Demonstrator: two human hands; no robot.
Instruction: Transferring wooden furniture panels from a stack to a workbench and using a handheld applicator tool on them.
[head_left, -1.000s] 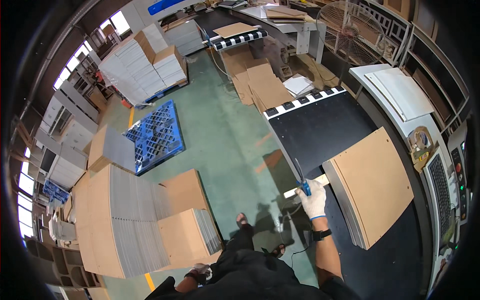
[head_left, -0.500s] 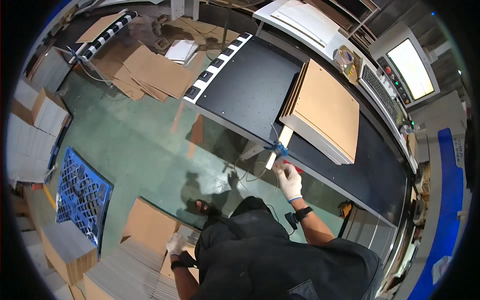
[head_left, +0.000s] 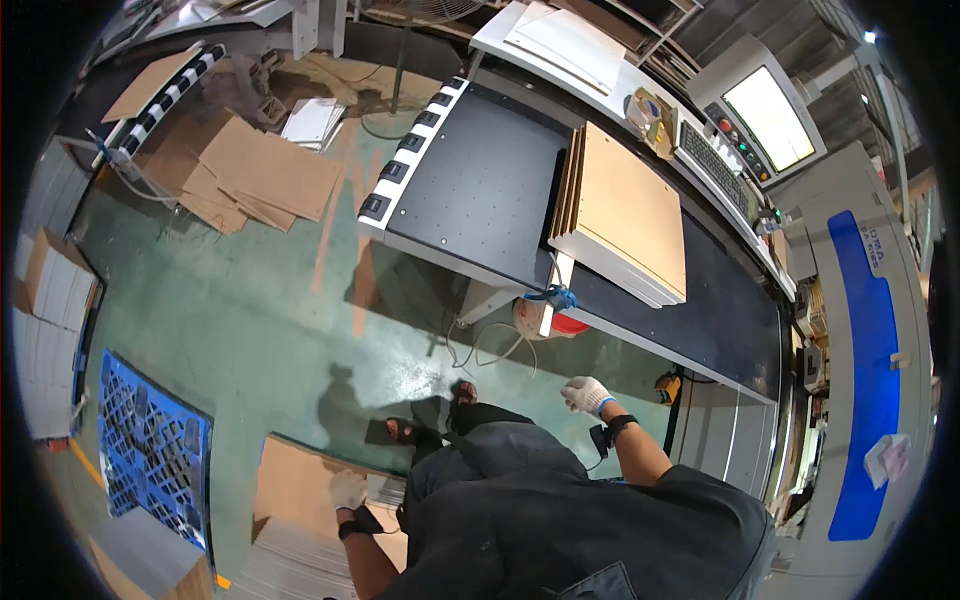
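Cardboard sheet stack (head_left: 300, 500) lies on floor at lower left; I see left hand (head_left: 349, 489), gloved, resting on its top sheet, seemingly flat. Right hand (head_left: 585, 394) hangs free, loosely curled, holding nothing, below black machine table (head_left: 480, 195) carrying board stack (head_left: 625, 215).

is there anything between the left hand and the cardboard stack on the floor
Nothing visible. The left hand rests right on the top sheet of the floor stack, with no gap or object between them. The right hand hangs empty in the air, apart from the machine table.
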